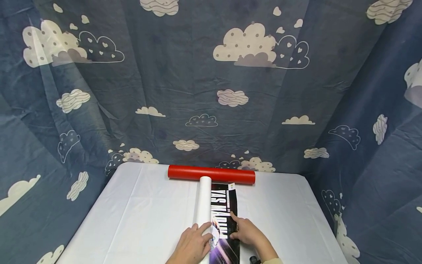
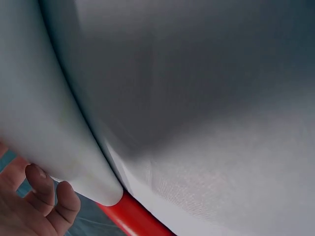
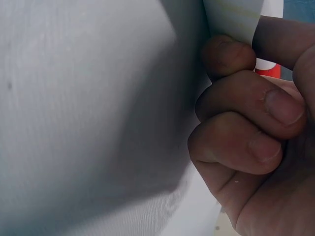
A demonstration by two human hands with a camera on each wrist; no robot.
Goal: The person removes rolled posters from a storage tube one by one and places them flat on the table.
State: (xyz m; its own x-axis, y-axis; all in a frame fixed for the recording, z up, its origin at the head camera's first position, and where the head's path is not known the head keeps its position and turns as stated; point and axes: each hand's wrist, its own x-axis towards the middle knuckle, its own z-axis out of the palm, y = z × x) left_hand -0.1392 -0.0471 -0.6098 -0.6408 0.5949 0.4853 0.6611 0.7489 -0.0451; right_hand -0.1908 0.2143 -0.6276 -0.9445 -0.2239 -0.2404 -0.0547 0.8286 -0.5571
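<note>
A partly unrolled poster lies lengthwise on the table in the head view. Its white rolled part (image 1: 205, 200) is on the left, and a dark printed strip (image 1: 224, 211) with big white letters and purple streaks shows on the right. My left hand (image 1: 192, 245) holds the roll, with thumb and index finger reaching over it. The other fingers of my left hand (image 2: 32, 206) curl beside the roll in the left wrist view. My right hand (image 1: 248, 231) pinches the poster's right edge. Its lower fingers (image 3: 236, 140) are curled in under the poster's pale back (image 3: 234, 17).
Across the far end of the roll lies a red tube (image 1: 214, 174), close to the table's back edge. A white cloth covers the table (image 1: 148, 212). Dark blue cloud-patterned curtains (image 1: 197, 80) hang behind and at both sides. A small black object (image 1: 254, 260) shows by my right wrist.
</note>
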